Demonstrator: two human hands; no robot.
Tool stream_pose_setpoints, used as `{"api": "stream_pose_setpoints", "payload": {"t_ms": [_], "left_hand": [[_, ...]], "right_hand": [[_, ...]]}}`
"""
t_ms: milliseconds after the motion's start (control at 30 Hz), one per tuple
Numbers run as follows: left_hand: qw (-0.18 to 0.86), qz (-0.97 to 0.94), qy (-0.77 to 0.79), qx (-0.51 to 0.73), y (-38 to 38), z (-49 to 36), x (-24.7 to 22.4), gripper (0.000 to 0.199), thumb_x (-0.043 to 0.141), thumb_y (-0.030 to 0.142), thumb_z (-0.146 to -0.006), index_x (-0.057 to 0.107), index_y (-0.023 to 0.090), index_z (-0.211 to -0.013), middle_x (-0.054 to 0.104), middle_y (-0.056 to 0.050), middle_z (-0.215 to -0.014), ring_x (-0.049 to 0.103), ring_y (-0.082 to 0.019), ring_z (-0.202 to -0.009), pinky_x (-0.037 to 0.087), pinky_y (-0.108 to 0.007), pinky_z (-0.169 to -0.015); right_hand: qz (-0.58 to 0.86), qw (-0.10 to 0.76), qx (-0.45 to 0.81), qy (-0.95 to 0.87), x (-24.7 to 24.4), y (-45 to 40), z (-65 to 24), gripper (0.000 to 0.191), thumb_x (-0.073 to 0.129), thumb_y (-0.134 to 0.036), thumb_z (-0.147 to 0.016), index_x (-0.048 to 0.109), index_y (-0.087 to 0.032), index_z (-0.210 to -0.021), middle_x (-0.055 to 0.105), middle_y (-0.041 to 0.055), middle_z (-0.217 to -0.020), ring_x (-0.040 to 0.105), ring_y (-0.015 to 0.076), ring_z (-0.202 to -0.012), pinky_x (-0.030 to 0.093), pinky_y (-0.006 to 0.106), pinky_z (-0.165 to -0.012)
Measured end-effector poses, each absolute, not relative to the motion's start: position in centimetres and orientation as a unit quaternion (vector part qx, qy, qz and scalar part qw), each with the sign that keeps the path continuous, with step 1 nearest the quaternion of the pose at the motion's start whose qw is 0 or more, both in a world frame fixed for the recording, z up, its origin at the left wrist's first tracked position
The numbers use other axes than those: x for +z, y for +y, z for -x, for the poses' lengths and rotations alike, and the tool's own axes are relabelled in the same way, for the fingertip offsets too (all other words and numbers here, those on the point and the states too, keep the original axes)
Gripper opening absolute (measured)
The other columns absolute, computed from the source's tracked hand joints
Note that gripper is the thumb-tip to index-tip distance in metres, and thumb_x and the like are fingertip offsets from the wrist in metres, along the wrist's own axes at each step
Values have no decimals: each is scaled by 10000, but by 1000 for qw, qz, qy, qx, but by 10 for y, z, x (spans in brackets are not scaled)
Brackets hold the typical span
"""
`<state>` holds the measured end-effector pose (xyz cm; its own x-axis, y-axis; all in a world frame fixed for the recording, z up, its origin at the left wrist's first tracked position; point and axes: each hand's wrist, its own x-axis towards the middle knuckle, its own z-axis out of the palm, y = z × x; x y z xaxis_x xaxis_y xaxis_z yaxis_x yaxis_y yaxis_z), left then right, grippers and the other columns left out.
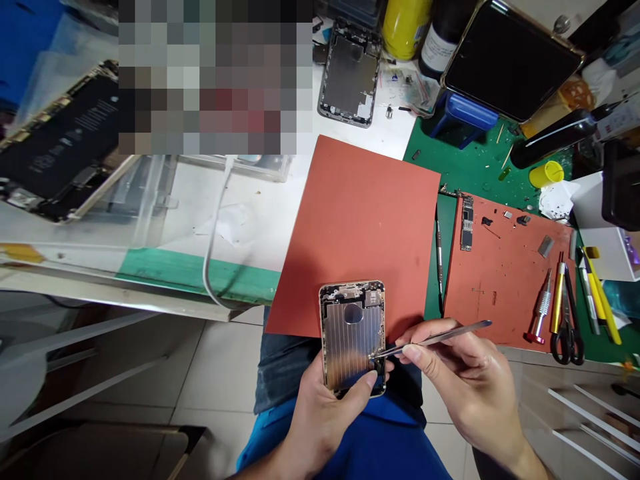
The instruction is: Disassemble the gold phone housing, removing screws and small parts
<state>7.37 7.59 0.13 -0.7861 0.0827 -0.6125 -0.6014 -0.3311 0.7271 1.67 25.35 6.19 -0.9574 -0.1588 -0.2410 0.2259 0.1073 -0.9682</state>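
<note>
My left hand [334,407] grips the lower end of an opened phone housing [350,340], thumb over its bottom right corner. The housing's bare metal inside faces up, with small parts along its top edge. It is held over my lap at the near edge of a red-brown mat [370,220]. Between thumb and fingers, my right hand [460,380] pinches a pair of metal tweezers [445,335]. Their tips reach the right inner side of the housing, near my left thumb. Whether the tips hold a small part, I cannot tell.
A second mat [500,273] bears a circuit board [467,223] and small parts. Scissors [567,333] and a screwdriver [543,310] lie at its right. Another phone housing [350,73] lies behind. A phone with battery [60,147] is at left, near a white cable [213,247].
</note>
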Motion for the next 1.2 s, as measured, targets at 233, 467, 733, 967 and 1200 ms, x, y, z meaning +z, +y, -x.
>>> {"api": "stream_pose_setpoints", "payload": {"t_ms": [233, 467, 733, 967, 1200], "left_hand": [[223, 256, 517, 786, 76, -74, 0, 368, 876, 436, -823, 757, 149, -1021, 848, -126, -926, 839, -285, -847, 703, -395, -874], [223, 259, 508, 791, 76, -73, 1, 374, 889, 451, -815, 757, 154, -1000, 845, -117, -902, 837, -284, -824, 707, -394, -849], [222, 279, 506, 786, 77, -74, 2, 397, 916, 431, -764, 744, 160, -997, 839, -102, -862, 832, -279, -780, 709, -390, -828], [227, 285, 539, 760, 74, -73, 3, 421, 937, 412, -720, 760, 165, -1011, 851, -111, -950, 836, -301, -901, 700, -389, -866], [207, 288, 550, 756, 74, -74, 4, 425, 953, 417, -698, 769, 165, -987, 846, -109, -917, 830, -292, -847, 703, -374, -800]], "right_hand": [[-27, 161, -688, 708, 61, 252, -13, 114, 712, -146, -1017, 776, -237, -1039, 770, 14, -911, 793, 170, -758, 691, 275, -708], [-20, 166, -685, 709, 61, 252, -14, 136, 712, -137, -1013, 779, -234, -1081, 770, 32, -963, 795, 183, -777, 696, 306, -722], [-19, 169, -684, 709, 61, 250, -11, 112, 723, -149, -1008, 784, -237, -1043, 776, 26, -965, 794, 171, -755, 699, 286, -699], [-10, 178, -664, 726, 63, 249, -10, 89, 739, -172, -1002, 778, -242, -1041, 775, 17, -955, 775, 153, -760, 678, 265, -708], [-13, 114, -670, 733, 79, 249, -16, 159, 566, -239, -1106, 724, -260, -1092, 706, 44, -973, 732, 201, -963, 631, 321, -821]]}}
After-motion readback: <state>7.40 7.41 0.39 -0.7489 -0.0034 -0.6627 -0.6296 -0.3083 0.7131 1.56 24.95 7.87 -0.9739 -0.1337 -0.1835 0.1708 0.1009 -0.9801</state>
